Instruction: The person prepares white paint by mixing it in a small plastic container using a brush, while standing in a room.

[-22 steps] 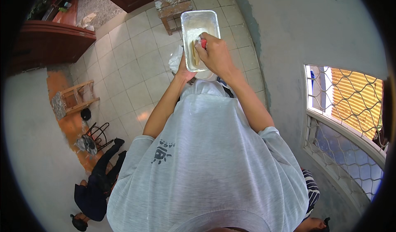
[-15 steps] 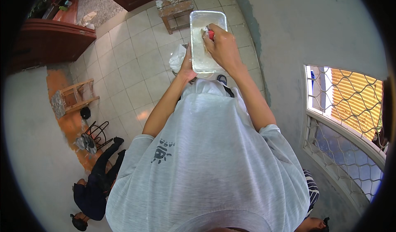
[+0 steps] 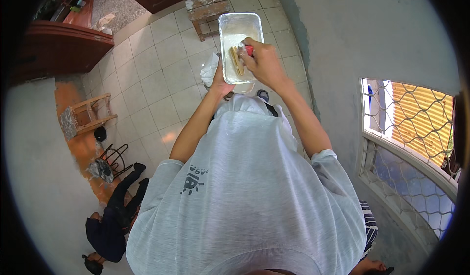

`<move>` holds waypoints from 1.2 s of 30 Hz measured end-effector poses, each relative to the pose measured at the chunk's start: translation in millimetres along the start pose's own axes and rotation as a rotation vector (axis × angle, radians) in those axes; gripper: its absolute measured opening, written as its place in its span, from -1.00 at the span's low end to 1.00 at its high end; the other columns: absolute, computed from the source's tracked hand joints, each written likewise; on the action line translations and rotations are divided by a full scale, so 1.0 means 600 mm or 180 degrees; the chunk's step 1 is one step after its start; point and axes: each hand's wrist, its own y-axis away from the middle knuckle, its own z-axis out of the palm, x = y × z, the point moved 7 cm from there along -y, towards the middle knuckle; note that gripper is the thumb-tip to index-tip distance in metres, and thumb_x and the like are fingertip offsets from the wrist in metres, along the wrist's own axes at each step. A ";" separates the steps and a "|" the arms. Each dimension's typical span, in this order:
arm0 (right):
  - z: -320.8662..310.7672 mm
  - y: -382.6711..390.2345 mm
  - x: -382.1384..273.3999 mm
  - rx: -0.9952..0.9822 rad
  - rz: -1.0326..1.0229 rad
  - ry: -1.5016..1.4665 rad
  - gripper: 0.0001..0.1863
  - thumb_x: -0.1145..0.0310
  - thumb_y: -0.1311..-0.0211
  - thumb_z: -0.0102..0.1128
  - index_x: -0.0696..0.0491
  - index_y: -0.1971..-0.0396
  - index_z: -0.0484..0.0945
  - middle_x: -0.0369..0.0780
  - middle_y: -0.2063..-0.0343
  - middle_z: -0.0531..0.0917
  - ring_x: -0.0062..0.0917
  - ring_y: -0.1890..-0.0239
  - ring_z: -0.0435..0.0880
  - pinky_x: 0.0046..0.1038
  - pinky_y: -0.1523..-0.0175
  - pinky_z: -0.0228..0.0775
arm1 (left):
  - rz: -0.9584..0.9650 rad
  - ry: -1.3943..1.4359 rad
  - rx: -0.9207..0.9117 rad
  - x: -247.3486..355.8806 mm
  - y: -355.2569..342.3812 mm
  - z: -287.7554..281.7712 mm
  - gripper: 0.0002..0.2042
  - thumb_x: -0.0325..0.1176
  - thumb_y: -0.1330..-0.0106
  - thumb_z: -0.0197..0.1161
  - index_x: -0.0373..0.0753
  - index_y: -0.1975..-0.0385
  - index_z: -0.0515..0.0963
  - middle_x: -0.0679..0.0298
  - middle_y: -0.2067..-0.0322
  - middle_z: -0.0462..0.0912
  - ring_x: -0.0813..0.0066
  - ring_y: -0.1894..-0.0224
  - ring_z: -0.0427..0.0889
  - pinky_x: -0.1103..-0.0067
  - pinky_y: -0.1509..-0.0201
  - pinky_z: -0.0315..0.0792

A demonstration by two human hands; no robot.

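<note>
From my distant place I see two bare hands at work with a tray [image 3: 241, 20], held above the tiled floor in front of the body. The tray is a long rectangle with rounded corners, its rim thin and shiny like metal; inside, the bottom is pale, with whitish smears. The left hand [image 3: 222, 85] is partly spread against its left side and near end, and bears it; how the fingers lie beneath, I cannot tell. The right hand [image 3: 267, 65] is closed tightly around a flat tool [image 3: 237, 61], whose handle is red and whose long, straight strip is yellowish-tan. This strip is inside the tray; whether its edge touches the bottom, I cannot tell.

Just left of the tray is a white, crumpled bag [image 3: 209, 70]. Farther off stands a wooden stool [image 3: 205, 2], its slatted top worn and spotted with whitish patches. The floor [image 3: 156, 77] has smooth, square, pale tiles. On the right, the grey wall [image 3: 328, 30] looks matt, with a ragged darker band along its foot.
</note>
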 end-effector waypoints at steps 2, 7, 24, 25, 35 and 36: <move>-0.032 0.000 0.005 -0.0044 0.0079 0.0083 -0.80 0.35 -0.31 0.26 0.19 0.24 0.60 0.00 0.58 0.63 -0.14 0.54 0.65 -0.27 0.37 0.45 | -0.0051 -0.0078 0.0103 0.012 0.024 0.038 -0.37 0.24 -0.52 -0.10 -0.07 -0.39 0.35 0.28 -0.27 0.52 0.28 -0.26 0.56 0.22 -0.37 0.42; -0.080 0.002 -0.016 0.0673 -0.0151 0.0426 -0.81 0.37 -0.30 0.29 0.20 0.24 0.61 0.00 0.58 0.63 -0.15 0.56 0.65 -0.26 0.38 0.45 | -0.0099 -0.0056 0.0191 0.020 0.039 0.060 -0.35 0.27 -0.52 -0.13 -0.07 -0.39 0.35 0.27 -0.30 0.50 0.29 -0.28 0.54 0.25 -0.37 0.43; 0.003 0.023 -0.031 0.0122 0.0069 0.0275 -0.80 0.39 -0.25 0.24 0.26 0.32 0.55 0.13 0.41 0.66 0.06 0.33 0.69 -0.08 0.22 0.51 | -0.0164 0.0141 0.0215 0.005 0.039 0.072 -0.45 0.12 -0.56 -0.06 -0.09 -0.38 0.35 0.26 -0.26 0.52 0.35 -0.22 0.59 0.33 -0.26 0.54; 0.002 0.027 -0.028 0.0117 0.0105 0.0282 -0.81 0.41 -0.25 0.23 0.27 0.33 0.54 0.12 0.42 0.65 0.06 0.33 0.68 -0.09 0.23 0.51 | -0.0039 0.0047 0.0220 0.007 0.039 0.061 -0.44 0.13 -0.56 -0.05 -0.09 -0.38 0.35 0.25 -0.26 0.52 0.34 -0.22 0.59 0.33 -0.26 0.54; 0.011 0.025 -0.016 0.0419 0.0047 0.0369 -0.82 0.41 -0.25 0.25 0.21 0.26 0.55 0.09 0.45 0.64 0.04 0.38 0.67 -0.10 0.28 0.49 | 0.0038 0.0144 0.0168 0.014 0.046 0.067 -0.47 0.11 -0.56 -0.04 -0.12 -0.32 0.40 0.27 -0.20 0.56 0.39 -0.21 0.59 0.32 -0.29 0.53; 0.015 0.027 -0.006 0.0139 0.0255 0.0391 -0.82 0.41 -0.25 0.22 0.22 0.26 0.53 0.11 0.38 0.66 0.06 0.33 0.69 -0.04 0.24 0.52 | 0.0058 0.0143 0.0170 0.015 0.044 0.055 -0.47 0.11 -0.56 -0.04 -0.12 -0.32 0.40 0.27 -0.20 0.56 0.39 -0.21 0.59 0.32 -0.29 0.53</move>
